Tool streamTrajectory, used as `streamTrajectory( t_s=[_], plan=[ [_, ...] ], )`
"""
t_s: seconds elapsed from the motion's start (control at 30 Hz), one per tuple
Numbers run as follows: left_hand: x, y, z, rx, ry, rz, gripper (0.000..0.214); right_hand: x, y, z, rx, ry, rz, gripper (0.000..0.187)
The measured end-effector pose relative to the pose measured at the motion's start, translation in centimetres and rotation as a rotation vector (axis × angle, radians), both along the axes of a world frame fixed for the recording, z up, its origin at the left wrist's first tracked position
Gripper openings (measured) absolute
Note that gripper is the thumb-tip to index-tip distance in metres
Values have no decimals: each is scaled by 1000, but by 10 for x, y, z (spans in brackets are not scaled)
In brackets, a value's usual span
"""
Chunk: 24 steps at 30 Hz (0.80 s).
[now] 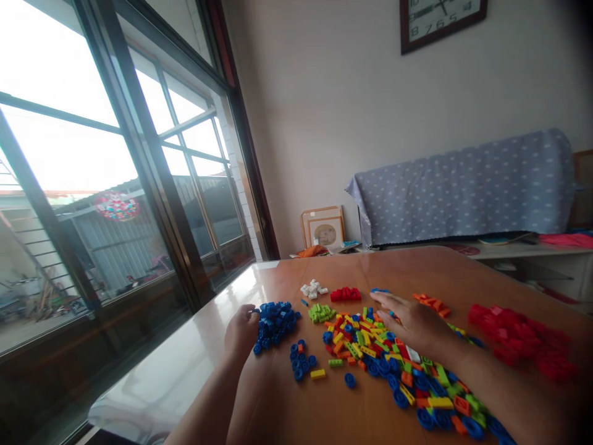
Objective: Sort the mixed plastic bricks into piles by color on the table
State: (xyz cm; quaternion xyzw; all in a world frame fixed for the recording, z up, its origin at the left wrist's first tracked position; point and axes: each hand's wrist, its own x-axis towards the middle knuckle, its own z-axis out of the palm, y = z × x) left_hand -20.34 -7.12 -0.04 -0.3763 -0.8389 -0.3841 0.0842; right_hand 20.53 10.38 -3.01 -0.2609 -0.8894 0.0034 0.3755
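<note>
Head view: a heap of mixed bricks lies on the wooden worktop, with blue, yellow, green, orange and red pieces jumbled together and many round blue ones along its near edge. Single-colour piles are set around this heap. Left of it is a pile of blue bricks, and a few loose blue round pieces and one yellow brick lie between the two. Just beyond the heap's left end sits a small green pile. Farther back are a few white bricks and a small red pile. An orange pile lies beyond the heap's middle, and a larger red pile is to the right of it, blurred.

By the look of it, the sorting by colour is partly done: six groups stand apart, yet the heap remains the largest mass.

The left hand touches the blue pile's left edge with its fingers curled; I cannot tell whether it pinches anything. The right hand rests palm down on the heap's far side, fingers stretched out and close together, holding nothing that shows.
</note>
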Motion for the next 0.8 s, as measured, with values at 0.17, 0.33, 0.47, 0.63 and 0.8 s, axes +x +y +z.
streamTrajectory(
  t_s=[0.17, 0.33, 0.47, 0.63, 0.8],
  plan=[
    [1, 1, -6, -18, -45, -13, 28, 3, 5, -4, -13, -30, -26, 47],
    [2, 2, -8, -12, -84, 14, 28, 3, 5, -4, -27, -41, -52, 46],
    [-1, 2, -9, 27, -86, 23, 30, 3, 4, -2, -36, -51, -53, 46],
    [-7, 6, -11, 38, -42, 58, 34, 4, 2, 0, -54, -49, -44, 47],
    [-15, 13, -19, 9, 5, 71, 39, 4, 4, -1, -51, -40, -47, 45]
  ],
)
